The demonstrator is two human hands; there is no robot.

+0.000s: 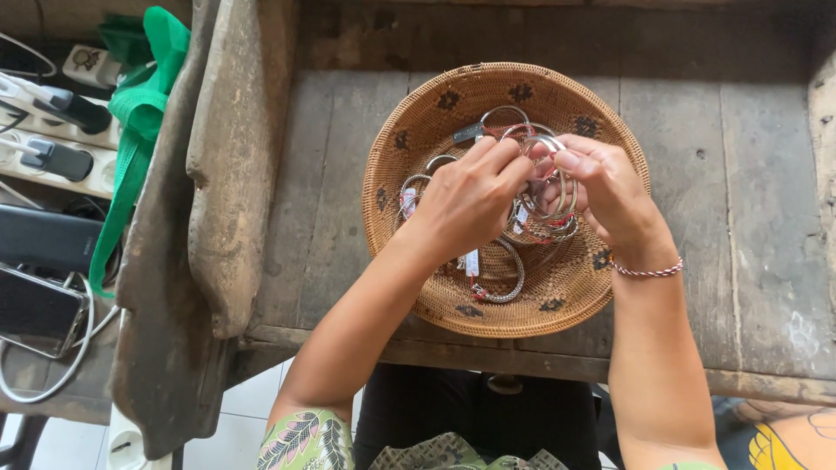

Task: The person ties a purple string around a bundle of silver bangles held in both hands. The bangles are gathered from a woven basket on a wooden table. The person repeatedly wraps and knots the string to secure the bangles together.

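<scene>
Both hands work over a round woven basket (409,157) that stands on an old wooden bench (766,218). The left hand (470,200) has its fingers pinched together on a silver bangle (544,178), at the left side of the ring. The right hand (610,196) is also closed on the same bunch of bangles, from the right side, with thumb and forefinger pressed at the top of the ring. So the bangle is held between the two hands, just above the middle of the basket, and it stands nearly upright, its open face turned toward the camera. Both hands are equally near to it; neither has to reach. More bangles (501,283) lie loose in the basket under the hands, some with small tags and red thread. The right wrist wears a red and white cord bracelet (649,271). Far to the left, apart from the bench, lie a green strap (139,104), a phone (39,309) and chargers (57,161).
</scene>
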